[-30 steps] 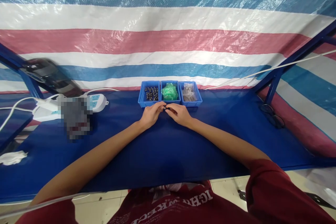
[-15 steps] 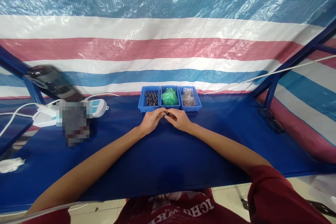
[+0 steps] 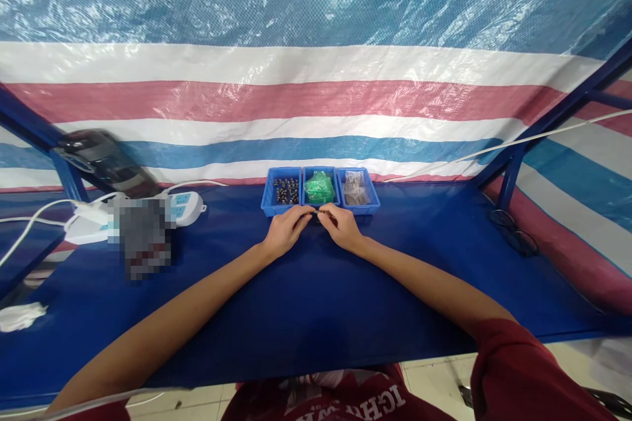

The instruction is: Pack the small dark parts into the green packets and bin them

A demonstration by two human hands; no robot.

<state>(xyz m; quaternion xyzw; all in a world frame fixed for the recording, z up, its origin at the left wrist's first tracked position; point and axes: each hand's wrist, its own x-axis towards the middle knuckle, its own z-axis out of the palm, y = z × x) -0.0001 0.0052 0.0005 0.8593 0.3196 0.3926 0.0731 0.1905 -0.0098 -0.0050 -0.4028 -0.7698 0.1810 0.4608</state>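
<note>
My left hand (image 3: 288, 228) and my right hand (image 3: 342, 226) meet fingertip to fingertip just in front of three small blue bins. Both are closed in a pinch around a small thin piece (image 3: 316, 212) between them, too small to name. The left bin (image 3: 281, 210) holds many small dark metal parts (image 3: 287, 191). In the middle bin (image 3: 320, 170) lies a heap of green plastic pieces or bags (image 3: 319, 187). Clear plastic bags (image 3: 354, 188) fill part of the right bin (image 3: 365, 208).
On the left of the blue table (image 3: 306, 316) are a white power strip (image 3: 190, 208), a blurred-out dark object (image 3: 145, 237), a dark bottle (image 3: 111, 161) and a crumpled white tissue (image 3: 22, 316). Black-framed glasses (image 3: 513, 232) lie at the right. Striped sheeting (image 3: 316, 99) hangs behind.
The fingertips have drawn slightly apart, and the small piece now shows as a thin strip between them. The whole view has shifted a little downward; the bins stay in place.
</note>
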